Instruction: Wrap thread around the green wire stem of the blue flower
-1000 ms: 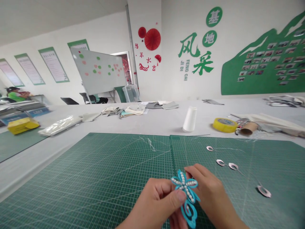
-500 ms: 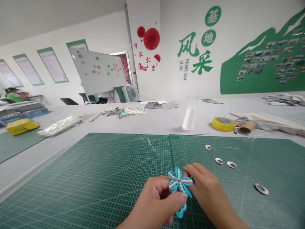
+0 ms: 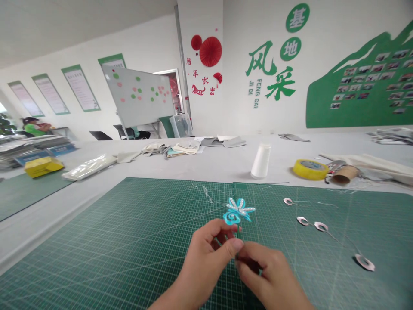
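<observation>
A turquoise flower ornament (image 3: 238, 211) with white pearl beads along its petals stands upright above my hands, seen partly edge-on. My left hand (image 3: 206, 262) pinches its thin lower stem between thumb and fingers. My right hand (image 3: 264, 275) sits just below and to the right, with its fingertips closed on the same stem beside my left thumb. The lower part of the ornament is hidden by my fingers. Both hands rest low over a green cutting mat (image 3: 129, 245).
Several silver metal loops on thin thread (image 3: 321, 226) lie on the mat to the right. Behind the mat stand a white thread cone (image 3: 260, 161), yellow tape (image 3: 310, 169) and a cardboard tube (image 3: 345, 174). Fabric pieces (image 3: 174, 149) lie farther back, and a person (image 3: 34, 128) sits far left.
The ornament has turned and risen, now showing edge-on above my hands. My right hand has dropped from beside the flower to the stem below it. The view has shifted slightly.
</observation>
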`<state>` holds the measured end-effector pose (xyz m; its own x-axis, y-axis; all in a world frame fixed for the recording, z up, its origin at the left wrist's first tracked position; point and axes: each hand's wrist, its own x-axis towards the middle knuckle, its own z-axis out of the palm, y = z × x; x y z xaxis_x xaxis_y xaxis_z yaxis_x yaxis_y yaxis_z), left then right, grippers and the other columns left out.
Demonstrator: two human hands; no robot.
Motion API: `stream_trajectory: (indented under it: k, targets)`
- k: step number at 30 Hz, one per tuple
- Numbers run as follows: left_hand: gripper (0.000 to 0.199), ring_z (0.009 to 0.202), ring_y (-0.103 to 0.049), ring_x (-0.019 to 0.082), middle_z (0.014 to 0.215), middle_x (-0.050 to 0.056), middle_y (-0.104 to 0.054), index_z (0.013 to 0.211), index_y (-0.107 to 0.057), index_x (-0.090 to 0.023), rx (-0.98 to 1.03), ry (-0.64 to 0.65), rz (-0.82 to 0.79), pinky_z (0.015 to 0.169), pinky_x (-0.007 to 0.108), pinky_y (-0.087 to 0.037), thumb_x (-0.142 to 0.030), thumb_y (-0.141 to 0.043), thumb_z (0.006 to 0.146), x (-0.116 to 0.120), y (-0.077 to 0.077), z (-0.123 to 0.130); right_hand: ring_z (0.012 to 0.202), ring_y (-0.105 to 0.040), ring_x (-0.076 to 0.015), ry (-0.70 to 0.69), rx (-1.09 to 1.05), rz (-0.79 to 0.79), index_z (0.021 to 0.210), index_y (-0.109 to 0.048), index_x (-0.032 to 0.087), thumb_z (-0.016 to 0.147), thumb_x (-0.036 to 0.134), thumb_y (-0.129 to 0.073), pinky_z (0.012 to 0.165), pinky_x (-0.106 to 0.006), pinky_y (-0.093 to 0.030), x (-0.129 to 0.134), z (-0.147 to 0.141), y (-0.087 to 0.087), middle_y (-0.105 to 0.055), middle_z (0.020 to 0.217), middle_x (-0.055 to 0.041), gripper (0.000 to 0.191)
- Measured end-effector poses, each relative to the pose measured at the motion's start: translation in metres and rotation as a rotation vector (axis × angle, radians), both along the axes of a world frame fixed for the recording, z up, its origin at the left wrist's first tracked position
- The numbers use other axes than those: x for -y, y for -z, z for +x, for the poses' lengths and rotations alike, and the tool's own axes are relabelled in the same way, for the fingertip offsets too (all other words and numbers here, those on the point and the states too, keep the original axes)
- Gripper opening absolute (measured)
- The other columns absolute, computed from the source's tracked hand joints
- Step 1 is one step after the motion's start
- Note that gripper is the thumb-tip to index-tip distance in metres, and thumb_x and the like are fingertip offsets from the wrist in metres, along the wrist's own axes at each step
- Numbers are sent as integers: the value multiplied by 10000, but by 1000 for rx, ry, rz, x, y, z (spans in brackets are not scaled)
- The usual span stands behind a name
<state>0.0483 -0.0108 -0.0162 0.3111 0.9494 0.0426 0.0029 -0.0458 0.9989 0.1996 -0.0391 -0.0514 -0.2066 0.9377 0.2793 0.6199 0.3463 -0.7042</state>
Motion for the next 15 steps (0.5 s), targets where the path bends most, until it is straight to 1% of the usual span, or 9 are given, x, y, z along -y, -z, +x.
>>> stream_trajectory:
  k: [2,4,10,15]
  targets:
    - [184,692,-494,122,820,11,-610,938,-696,-189,-22,-23,38,576,222,-384,-290,-699,785,0,0,-1,534,-488,-125,-21,-34,-41,600,-497,210,781,119,-464,502,-223,-359,2,-4,-1,-502,566,49,206]
    - [167,713,-503,132,841,17,-618,927,-697,-194,-27,-36,58,571,224,-387,-296,-691,796,-2,0,-3,522,-462,-119,-39,-51,-68,581,-470,210,743,101,-465,496,-222,-329,4,-6,-1,-472,548,57,196]
    - [166,585,-424,103,665,-32,-496,800,-654,-174,39,-19,46,502,206,-379,-338,-662,826,-8,-3,-8,510,-405,-108,-69,-96,-154,548,-427,208,692,86,-475,489,-223,-275,5,-8,-3,-401,533,68,194]
    - [163,555,-409,86,616,-39,-502,736,-653,-158,63,-8,-26,512,198,-361,-298,-663,819,-9,-8,-9,510,-393,-103,-140,-105,-226,555,-448,201,676,81,-472,486,-222,-261,5,-11,-1,-411,536,65,172]
